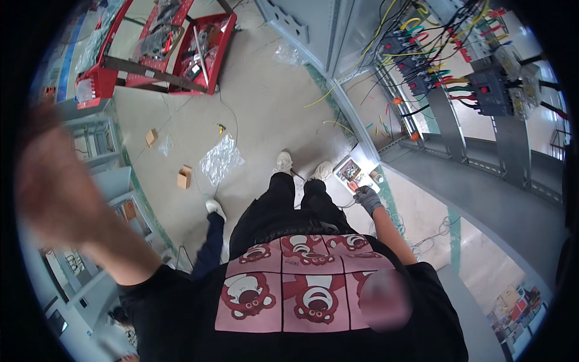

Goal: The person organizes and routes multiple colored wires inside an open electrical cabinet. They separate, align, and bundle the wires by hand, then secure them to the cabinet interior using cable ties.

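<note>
My left hand (57, 181) is raised at the far left, bare and close to the camera. Motion blur smears its fingers, so their pose and anything in them cannot be made out. Lower down on the right, my right hand (368, 199) wears a grey glove and has its fingers closed on a small red thing (353, 186); its exact kind is unclear. That hand is at the near edge of a white tray-like box (363, 179) with small parts in it, beside my shoes. A small round container (377, 177) stands next to the box.
An open grey cabinet (434, 172) on the right holds breakers (488, 90) and loose coloured wires. A red tool cart (223, 51) stands at upper left. Plastic sheeting (221, 160) and a small cardboard box (184, 177) lie on the floor. Another person's leg (208, 244) is close on my left.
</note>
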{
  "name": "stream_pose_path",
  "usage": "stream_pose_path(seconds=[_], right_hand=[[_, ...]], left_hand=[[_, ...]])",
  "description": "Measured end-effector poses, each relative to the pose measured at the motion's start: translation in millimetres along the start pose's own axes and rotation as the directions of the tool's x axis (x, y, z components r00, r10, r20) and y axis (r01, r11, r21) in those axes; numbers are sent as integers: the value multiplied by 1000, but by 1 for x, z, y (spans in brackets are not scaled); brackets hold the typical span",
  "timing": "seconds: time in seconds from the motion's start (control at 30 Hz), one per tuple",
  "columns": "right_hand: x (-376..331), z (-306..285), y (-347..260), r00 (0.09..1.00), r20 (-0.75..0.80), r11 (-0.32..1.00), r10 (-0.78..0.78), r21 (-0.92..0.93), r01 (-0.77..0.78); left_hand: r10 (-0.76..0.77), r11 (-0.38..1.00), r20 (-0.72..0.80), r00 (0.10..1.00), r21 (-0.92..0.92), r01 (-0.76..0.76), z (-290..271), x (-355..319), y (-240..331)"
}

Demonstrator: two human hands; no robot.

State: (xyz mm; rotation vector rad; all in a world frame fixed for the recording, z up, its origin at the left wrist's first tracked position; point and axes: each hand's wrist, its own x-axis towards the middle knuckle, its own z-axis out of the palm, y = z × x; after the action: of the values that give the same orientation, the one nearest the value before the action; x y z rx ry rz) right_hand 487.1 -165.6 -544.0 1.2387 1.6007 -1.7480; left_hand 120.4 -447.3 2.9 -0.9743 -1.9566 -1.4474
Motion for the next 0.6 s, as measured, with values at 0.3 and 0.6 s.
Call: stream_pose_path(seconds=[0.3, 0.6], right_hand=[[-8, 18, -30, 994, -16, 994, 105, -9, -105], [-7, 83, -45, 999, 5, 998, 50, -28, -50]], left_hand=[[-759, 571, 642, 105, 580, 581, -11, -382, -133], [-941, 117, 329, -73, 524, 844, -86, -507, -194]])
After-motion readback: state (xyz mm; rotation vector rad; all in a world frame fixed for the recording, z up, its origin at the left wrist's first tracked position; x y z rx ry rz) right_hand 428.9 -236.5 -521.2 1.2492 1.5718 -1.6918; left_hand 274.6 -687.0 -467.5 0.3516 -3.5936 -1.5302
